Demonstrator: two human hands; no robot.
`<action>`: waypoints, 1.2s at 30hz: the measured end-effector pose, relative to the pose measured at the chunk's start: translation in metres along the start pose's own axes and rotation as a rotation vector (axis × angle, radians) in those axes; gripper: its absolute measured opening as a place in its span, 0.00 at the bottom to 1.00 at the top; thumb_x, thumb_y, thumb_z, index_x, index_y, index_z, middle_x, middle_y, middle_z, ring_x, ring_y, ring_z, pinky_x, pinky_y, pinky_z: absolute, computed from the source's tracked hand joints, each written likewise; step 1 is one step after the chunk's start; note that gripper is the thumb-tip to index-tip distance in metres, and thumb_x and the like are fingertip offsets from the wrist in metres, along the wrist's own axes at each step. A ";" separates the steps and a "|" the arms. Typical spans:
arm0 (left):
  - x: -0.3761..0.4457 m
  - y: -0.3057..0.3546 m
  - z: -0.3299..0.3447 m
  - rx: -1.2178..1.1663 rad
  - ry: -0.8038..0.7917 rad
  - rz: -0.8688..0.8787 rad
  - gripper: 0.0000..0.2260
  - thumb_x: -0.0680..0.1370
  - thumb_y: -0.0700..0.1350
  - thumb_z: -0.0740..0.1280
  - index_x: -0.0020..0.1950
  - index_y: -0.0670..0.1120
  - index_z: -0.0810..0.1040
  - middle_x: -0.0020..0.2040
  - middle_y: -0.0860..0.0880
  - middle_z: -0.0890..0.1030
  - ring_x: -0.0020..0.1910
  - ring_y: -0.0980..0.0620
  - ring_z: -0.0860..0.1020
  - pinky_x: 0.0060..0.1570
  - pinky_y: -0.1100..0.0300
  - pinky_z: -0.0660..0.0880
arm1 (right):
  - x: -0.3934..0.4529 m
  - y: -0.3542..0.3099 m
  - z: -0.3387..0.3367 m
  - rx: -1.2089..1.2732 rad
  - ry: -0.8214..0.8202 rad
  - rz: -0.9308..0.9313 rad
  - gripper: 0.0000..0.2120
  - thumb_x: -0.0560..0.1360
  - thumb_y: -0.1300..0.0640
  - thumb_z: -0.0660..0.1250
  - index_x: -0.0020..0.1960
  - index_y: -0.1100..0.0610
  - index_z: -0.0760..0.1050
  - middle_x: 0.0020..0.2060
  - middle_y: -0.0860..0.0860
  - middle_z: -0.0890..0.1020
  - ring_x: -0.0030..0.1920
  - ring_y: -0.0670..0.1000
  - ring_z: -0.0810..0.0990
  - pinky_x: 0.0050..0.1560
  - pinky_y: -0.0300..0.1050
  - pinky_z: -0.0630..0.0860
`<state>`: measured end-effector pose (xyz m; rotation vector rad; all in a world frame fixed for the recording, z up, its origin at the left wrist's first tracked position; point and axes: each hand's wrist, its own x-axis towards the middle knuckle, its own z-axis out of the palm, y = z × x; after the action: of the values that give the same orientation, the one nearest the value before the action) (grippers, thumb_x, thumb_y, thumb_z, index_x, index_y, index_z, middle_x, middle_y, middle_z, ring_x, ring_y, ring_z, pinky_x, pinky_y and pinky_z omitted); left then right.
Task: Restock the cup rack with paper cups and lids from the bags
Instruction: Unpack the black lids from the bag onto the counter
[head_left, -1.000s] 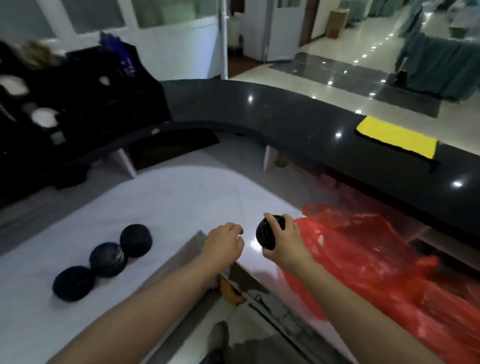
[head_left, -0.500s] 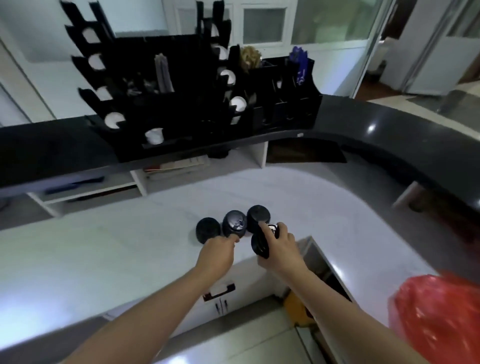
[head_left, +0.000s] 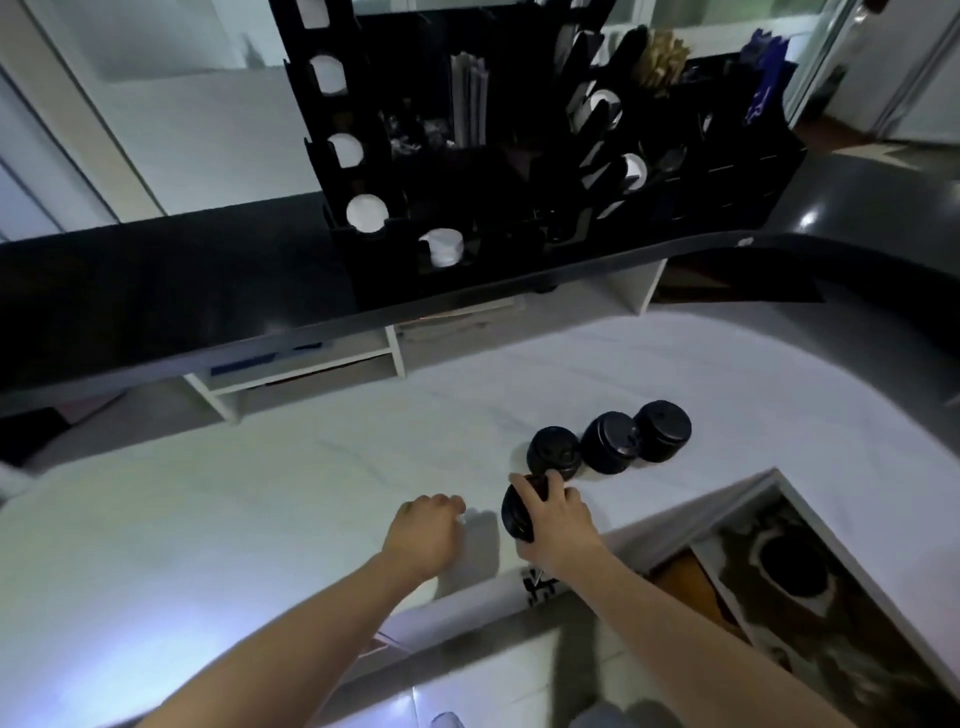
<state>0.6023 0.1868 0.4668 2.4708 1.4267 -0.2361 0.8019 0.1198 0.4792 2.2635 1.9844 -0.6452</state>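
My right hand (head_left: 558, 525) grips a stack of black lids (head_left: 517, 512) just above the white counter (head_left: 260, 519). Three more black lid stacks (head_left: 608, 449) stand in a row on the counter right behind it. My left hand (head_left: 423, 532) hovers over the counter to the left with its fingers curled and nothing in it. The black cup rack (head_left: 519, 156) stands on the raised dark ledge (head_left: 156, 291) at the back; white cups (head_left: 366, 213) show in its left column and in its middle slots.
White cubbyholes (head_left: 311, 369) sit under the dark ledge. An open drawer or gap (head_left: 779, 582) lies at the counter's right front corner. Straws and packets fill the rack's upper compartments. Doors and white walls lie behind.
The view has swung left from the red bag to the rack. My right hand carried the lid stack along and now holds it just in front of the three stacks on the counter.
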 end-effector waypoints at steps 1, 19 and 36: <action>0.003 -0.006 0.001 -0.001 0.004 0.007 0.14 0.80 0.44 0.57 0.62 0.47 0.77 0.57 0.45 0.81 0.55 0.41 0.79 0.52 0.52 0.72 | 0.005 -0.005 0.002 -0.007 0.001 -0.005 0.41 0.73 0.48 0.69 0.78 0.41 0.48 0.74 0.60 0.53 0.65 0.66 0.66 0.65 0.58 0.69; 0.045 -0.035 0.020 -0.060 0.034 -0.078 0.26 0.79 0.58 0.44 0.68 0.51 0.73 0.64 0.49 0.77 0.63 0.45 0.74 0.65 0.50 0.68 | 0.123 -0.009 0.024 -0.426 -0.023 -0.176 0.45 0.65 0.38 0.75 0.77 0.48 0.63 0.67 0.69 0.69 0.70 0.70 0.66 0.71 0.72 0.57; 0.047 -0.017 -0.004 -0.189 0.203 0.233 0.12 0.81 0.46 0.59 0.59 0.48 0.79 0.54 0.48 0.82 0.53 0.45 0.78 0.52 0.54 0.69 | 0.062 0.006 -0.003 -0.226 0.348 -0.122 0.21 0.79 0.47 0.55 0.66 0.53 0.77 0.63 0.52 0.80 0.67 0.57 0.76 0.73 0.63 0.57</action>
<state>0.6109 0.2352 0.4547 2.5282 1.1547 0.1938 0.8137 0.1772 0.4591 2.2508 2.2221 -0.0244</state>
